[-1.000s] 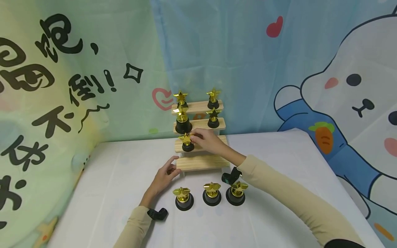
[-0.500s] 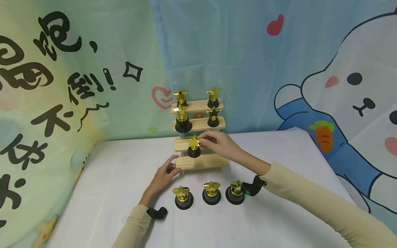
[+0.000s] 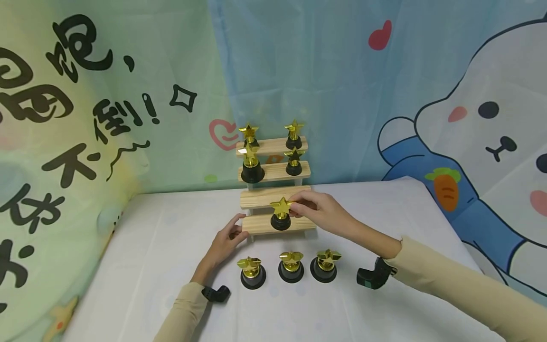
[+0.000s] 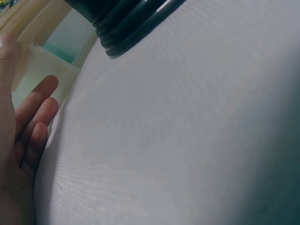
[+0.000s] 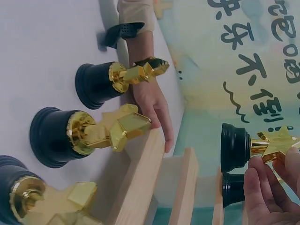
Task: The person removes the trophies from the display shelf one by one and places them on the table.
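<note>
My right hand (image 3: 321, 210) pinches a small gold star trophy (image 3: 280, 209) by its star, between thumb and fingers. The trophy is upright, its black base overlapping the lowest shelf in the head view; in the right wrist view its black base (image 5: 233, 147) shows beside the fingers. My left hand (image 3: 226, 241) holds the left end of the lowest shelf of a wooden tiered stand (image 3: 265, 224), thumb at the front edge and index finger at the back. The other fingers (image 4: 35, 105) are loosely bent below.
Two trophies stand on the top shelf, including one trophy (image 3: 293, 135) at right. The second shelf bears a larger trophy (image 3: 252, 164) and a smaller trophy (image 3: 293, 162). In front of the stand, three trophies, with one (image 3: 291, 267) in the middle, line the white tablecloth (image 3: 179, 209).
My right hand has lifted the trophy off the left of the third shelf and brought it forward, down and right, over the lowest shelf. My left hand has stayed put.
</note>
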Available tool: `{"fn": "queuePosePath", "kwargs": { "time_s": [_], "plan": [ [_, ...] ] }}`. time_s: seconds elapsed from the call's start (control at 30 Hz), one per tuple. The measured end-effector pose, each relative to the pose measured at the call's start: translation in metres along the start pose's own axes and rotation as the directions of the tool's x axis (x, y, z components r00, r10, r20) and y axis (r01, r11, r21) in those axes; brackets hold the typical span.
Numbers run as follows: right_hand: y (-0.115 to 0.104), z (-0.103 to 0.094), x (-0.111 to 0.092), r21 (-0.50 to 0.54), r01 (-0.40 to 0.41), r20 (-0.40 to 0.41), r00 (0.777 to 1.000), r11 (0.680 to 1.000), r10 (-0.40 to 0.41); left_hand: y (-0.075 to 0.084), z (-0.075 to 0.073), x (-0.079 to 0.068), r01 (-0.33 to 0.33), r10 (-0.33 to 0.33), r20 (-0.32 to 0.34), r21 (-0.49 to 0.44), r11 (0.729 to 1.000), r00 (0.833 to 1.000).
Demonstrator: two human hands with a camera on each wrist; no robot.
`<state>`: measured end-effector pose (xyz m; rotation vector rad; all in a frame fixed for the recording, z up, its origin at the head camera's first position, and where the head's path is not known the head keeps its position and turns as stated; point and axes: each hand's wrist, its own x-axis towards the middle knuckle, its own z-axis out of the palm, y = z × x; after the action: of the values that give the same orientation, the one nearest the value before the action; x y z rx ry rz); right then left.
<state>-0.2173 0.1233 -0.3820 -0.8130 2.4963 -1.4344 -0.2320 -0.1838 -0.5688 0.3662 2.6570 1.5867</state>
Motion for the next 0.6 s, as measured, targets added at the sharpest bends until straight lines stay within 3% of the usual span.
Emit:
{"fn": "queuePosePath", "kwargs": {
  "time_s": [0.23, 0.47, 0.6],
  "plan": [
    [-0.001, -0.008, -0.021, -0.011, -0.011, 0.012, 1.0, 1.0, 0.011, 0.003, 0.001, 0.0, 0.022, -0.022, 0.013, 0.003, 1.0, 1.0],
    [-0.001, -0.019, -0.04, -0.027, -0.035, 0.006, 0.999, 0.999, 0.036, 0.037, -0.01, -0.008, 0.028, -0.028, 0.067, 0.006, 1.0, 0.997],
    [0.002, -0.026, -0.05, -0.035, -0.046, -0.003, 0.999, 0.998, 0.046, 0.041, -0.01, -0.01, 0.015, -0.015, 0.057, 0.006, 1.0, 0.998]
  ]
}}
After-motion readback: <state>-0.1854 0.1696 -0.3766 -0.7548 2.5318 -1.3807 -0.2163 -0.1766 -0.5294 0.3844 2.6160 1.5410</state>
